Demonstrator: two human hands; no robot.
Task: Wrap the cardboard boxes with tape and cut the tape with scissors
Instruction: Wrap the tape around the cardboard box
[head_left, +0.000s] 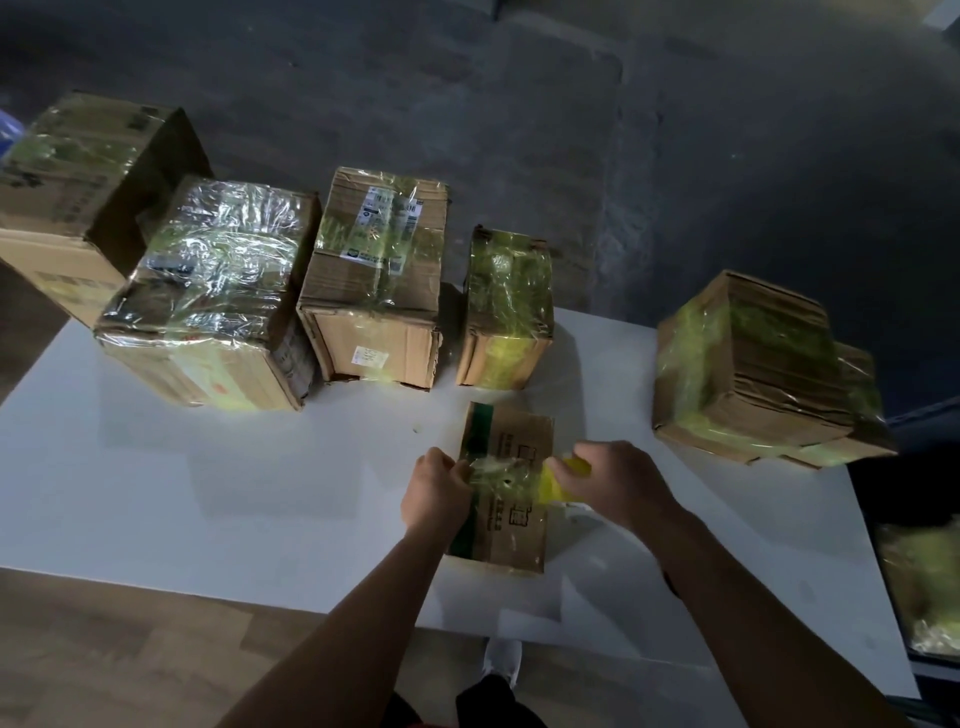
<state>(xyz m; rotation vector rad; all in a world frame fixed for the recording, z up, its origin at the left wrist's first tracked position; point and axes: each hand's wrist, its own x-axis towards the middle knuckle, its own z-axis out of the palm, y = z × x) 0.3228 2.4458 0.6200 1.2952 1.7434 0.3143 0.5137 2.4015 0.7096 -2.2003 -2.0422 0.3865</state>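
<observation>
Small cardboard box (506, 483) lying near the front of the white table (208, 467). Shiny tape (498, 474) across its top. Left hand (436, 493) curled round its left side, holding it. Right hand (608, 480) gripping the yellow tape roll (563, 480), just beside its right side. Farther back, five wrapped boxes (374, 280).

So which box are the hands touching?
The small box with the dark green stripe, nearest the person. The left hand grips it and the right hand holds a yellow tape roll beside it; the other boxes stand untouched.
</observation>
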